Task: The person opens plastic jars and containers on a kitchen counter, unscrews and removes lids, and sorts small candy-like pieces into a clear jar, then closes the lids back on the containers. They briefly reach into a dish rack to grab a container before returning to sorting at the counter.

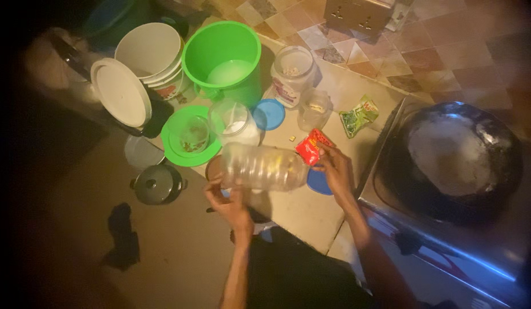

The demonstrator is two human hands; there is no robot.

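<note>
Clear plastic bottle (264, 167) lies on its side above the tiled counter (299, 214), gripped at its base by the left hand (231, 201). Right hand (334, 169), at the bottle's 3 o'clock, pinches a red sachet (311, 146) at the mouth — filling step, by appearance. Next move calls for steady alignment; the green bucket (225, 57) stands at 12 o'clock

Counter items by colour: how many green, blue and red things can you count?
Green: 3, the bucket, round lid, sachet
Blue: 2, the lid and the lid under the right hand
Red: 1, the packet
Total: 6
</note>
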